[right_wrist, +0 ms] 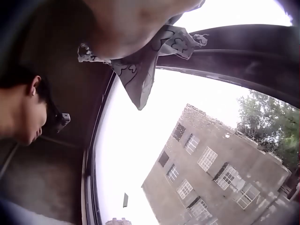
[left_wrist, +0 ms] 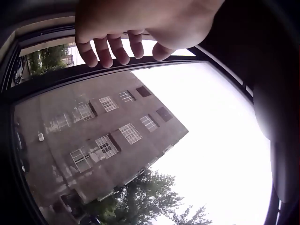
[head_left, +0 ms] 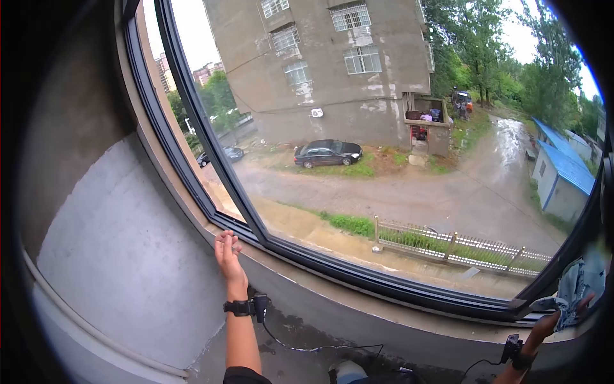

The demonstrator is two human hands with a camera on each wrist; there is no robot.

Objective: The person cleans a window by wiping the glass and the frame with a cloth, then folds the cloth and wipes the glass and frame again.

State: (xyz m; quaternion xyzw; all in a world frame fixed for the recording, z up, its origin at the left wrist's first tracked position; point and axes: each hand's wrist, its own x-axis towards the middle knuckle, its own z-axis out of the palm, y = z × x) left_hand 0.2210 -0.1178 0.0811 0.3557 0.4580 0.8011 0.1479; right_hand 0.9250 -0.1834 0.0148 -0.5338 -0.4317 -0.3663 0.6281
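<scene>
My left hand [head_left: 228, 256] is raised at the inner sill [head_left: 288, 272], near the lower left corner of the window frame [head_left: 307, 256]. Its fingers [left_wrist: 105, 54] hang loosely bent with nothing in them, as the left wrist view shows. Over at the far right, my right hand [head_left: 547, 325] grips a pale cloth [head_left: 575, 288] by the window's lower right corner. Dark outline patterns mark the cloth, and a pointed end of it hangs below the hand in the right wrist view. The palm side of the right hand is hidden there.
A grey wall [head_left: 121, 249] borders the window on the left. Cables run from the wrist cameras below the sill. Through the window show a building [head_left: 313, 70], a black car [head_left: 328, 153], a fence [head_left: 460, 248] and a wet road. The person's head [right_wrist: 28, 103] appears in the right wrist view.
</scene>
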